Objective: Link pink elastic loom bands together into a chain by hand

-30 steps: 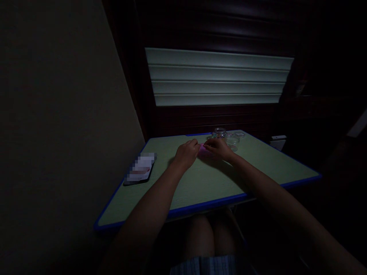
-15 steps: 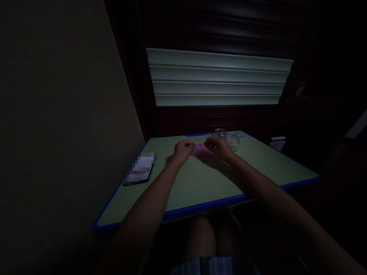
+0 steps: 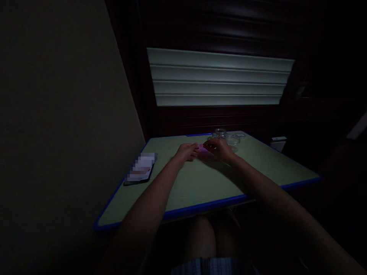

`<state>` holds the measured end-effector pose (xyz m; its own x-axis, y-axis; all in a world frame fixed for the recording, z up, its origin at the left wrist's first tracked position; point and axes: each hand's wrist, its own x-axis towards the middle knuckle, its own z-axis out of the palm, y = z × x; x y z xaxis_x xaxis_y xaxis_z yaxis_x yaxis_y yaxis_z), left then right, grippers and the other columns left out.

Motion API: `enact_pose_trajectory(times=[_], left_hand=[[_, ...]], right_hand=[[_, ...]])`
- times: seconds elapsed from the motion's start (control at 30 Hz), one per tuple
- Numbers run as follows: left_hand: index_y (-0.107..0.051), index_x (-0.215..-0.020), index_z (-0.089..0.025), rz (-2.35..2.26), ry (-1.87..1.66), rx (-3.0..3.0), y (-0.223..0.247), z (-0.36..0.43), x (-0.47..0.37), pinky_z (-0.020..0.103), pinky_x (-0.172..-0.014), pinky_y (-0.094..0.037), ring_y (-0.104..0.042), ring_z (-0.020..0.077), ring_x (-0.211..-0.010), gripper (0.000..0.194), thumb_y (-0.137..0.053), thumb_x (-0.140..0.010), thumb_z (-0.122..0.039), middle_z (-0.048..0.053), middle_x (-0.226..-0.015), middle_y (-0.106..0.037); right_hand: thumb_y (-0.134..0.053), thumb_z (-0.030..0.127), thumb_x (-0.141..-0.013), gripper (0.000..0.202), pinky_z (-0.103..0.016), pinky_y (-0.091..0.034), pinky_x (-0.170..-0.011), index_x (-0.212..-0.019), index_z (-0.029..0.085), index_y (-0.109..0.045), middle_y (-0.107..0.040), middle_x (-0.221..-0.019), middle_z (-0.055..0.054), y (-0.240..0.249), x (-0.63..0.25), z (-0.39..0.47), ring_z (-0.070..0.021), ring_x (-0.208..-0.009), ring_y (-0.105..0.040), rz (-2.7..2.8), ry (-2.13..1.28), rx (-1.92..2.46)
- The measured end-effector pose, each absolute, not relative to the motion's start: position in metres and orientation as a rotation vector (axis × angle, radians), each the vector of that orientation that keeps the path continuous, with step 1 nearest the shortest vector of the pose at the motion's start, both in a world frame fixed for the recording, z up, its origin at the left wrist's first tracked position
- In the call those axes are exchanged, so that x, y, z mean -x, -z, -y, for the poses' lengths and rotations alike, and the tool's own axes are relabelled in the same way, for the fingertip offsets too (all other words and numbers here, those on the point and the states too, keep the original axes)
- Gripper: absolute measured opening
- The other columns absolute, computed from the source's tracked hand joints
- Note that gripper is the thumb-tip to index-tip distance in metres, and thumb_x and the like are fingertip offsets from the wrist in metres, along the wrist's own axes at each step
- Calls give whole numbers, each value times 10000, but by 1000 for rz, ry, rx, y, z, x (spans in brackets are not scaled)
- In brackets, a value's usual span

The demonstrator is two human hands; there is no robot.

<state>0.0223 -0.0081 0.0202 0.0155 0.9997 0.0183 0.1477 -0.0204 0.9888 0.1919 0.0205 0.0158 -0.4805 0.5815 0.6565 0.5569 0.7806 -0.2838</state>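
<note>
A small pink packet [image 3: 205, 152], shiny and bag-like, lies between my two hands over the middle of the table; its contents are too dark to make out. My left hand [image 3: 186, 152] has its fingers closed on the packet's left end and hides it. With thumb and finger pinched together, my right hand [image 3: 218, 148] grips the packet's upper edge. Just behind my right hand stands a clear open jar [image 3: 220, 131] with small coloured bits in it. Beside it is a clear round container [image 3: 233, 142], partly covered by that hand.
A flat clear lid [image 3: 239, 135] rests at the table's far right. On the left lies a phone [image 3: 140, 169] with a blurred-out screen. The pale table [image 3: 200, 187] has a blue edge and stands near a wall on the left. The room is dark.
My left hand has shifted slightly right and turned, its fingers now covering the packet's left end. My right hand has kept its pinch in nearly the same place.
</note>
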Motion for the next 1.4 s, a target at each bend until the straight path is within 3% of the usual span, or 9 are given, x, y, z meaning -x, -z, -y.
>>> enact_pose_trajectory(times=[0.4, 0.77, 1.03, 1.4], left_hand=[[-622, -783, -124, -1270, -1064, -1389, -21, 7, -23, 167, -458, -381, -519, 64, -529, 323, -593, -674, -427, 54, -735, -618], [-577, -704, -127, -1326, -1128, -1495, -15, 3, -24, 172, -439, -356, -481, 57, -463, 209, -550, -732, -333, 20, -591, -581], [-580, -742, -126, -1312, -1142, -1535, -12, 0, -24, 159, -425, -349, -482, 58, -470, 196, -530, -739, -315, 17, -609, -565], [-593, -747, -133, -1305, -1156, -1551, -10, -1, -23, 160, -434, -358, -491, 64, -481, 231, -560, -717, -360, 16, -594, -571]], right_hand=[[-474, 250, -779, 231, -200, -342, -550, -836, 127, -661, -641, -704, -49, -19, -192, -16, -100, -591, -524, 2253, -86, 843], [-498, 210, -748, 214, -205, -341, -560, -874, 138, -655, -648, -741, -59, -12, -193, -25, -106, -602, -523, 2284, -91, 953], [-419, 388, -810, 354, -205, -331, -533, -722, 113, -623, -596, -644, -31, -13, -191, -26, -92, -557, -483, 2151, -271, 944], [-277, 537, -832, 530, -210, -380, -538, -772, 114, -590, -587, -656, -42, -3, -187, -31, -98, -577, -512, 2060, -592, 949]])
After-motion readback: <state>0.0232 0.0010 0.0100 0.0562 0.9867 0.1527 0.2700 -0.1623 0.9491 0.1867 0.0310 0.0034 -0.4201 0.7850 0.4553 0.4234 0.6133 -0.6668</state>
